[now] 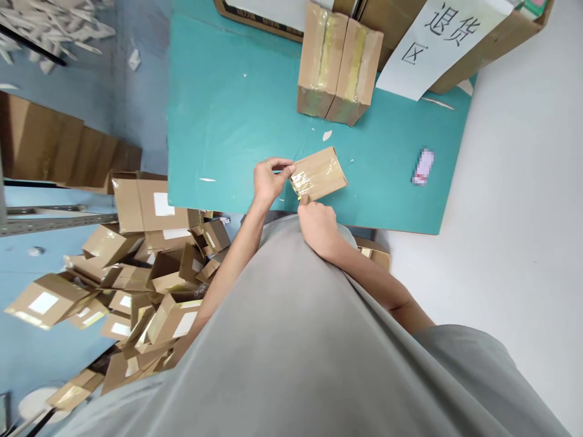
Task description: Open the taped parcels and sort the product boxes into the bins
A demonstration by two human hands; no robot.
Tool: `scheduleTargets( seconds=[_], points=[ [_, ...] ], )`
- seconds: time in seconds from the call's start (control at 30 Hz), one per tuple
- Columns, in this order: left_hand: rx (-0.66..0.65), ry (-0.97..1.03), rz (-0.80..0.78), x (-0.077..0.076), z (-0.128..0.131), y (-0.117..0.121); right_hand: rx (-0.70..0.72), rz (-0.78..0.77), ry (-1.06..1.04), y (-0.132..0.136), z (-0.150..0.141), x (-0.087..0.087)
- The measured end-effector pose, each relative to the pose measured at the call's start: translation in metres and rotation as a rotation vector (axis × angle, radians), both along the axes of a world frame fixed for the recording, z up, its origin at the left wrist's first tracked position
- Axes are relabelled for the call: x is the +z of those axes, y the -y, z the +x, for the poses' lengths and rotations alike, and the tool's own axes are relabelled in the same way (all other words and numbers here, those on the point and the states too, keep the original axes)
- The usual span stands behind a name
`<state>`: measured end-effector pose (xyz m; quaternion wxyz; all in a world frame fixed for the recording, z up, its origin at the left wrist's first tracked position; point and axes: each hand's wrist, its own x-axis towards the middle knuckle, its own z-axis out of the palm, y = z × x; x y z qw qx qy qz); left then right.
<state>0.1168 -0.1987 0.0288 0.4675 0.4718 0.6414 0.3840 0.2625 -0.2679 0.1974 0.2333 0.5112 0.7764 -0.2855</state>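
Observation:
A small taped cardboard box lies tilted on the teal table near its front edge, with shiny clear tape over its left end. My left hand pinches the box's upper left corner between thumb and fingers. At the lower left corner, my right hand is closed around a small tool with a yellow tip. Most of that tool is hidden in the fist, so its kind cannot be made out; the tip is at the box's edge.
Two taped cartons stand side by side behind the box. A larger carton with a white paper sign is at back right. A blurred pink object lies right on the teal table. Opened cartons pile up on the left floor.

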Motion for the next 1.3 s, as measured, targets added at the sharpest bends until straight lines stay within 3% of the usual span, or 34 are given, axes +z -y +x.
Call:
scheduleTargets(
  seconds=[0.17, 0.3, 0.47, 0.6, 0.7, 1.1, 1.3],
  points=[
    [0.022, 0.000, 0.047, -0.005, 0.001, -0.001, -0.168, 0.027, 0.040, -0.002, 0.024, 0.000],
    [0.039, 0.042, 0.033, -0.007, 0.001, 0.018, -0.336, 0.148, -0.031, -0.001, 0.062, -0.003],
    [-0.029, 0.138, -0.073, -0.005, -0.001, 0.048, -0.550, 0.385, -0.104, -0.016, 0.100, -0.045],
    [-0.056, 0.189, -0.075, -0.005, 0.001, 0.053, -0.584, 0.462, -0.175, -0.021, 0.110, -0.078],
    [-0.025, 0.159, -0.090, -0.006, 0.005, 0.051, -0.599, 0.473, -0.156, -0.019, 0.109, -0.088],
    [0.040, 0.211, -0.145, 0.002, 0.020, 0.045, -0.634, 0.485, -0.149, -0.018, 0.104, -0.089],
    [0.039, 0.248, -0.126, 0.000, 0.015, 0.052, -0.611, 0.443, -0.167, -0.007, 0.099, -0.064]
  ],
)
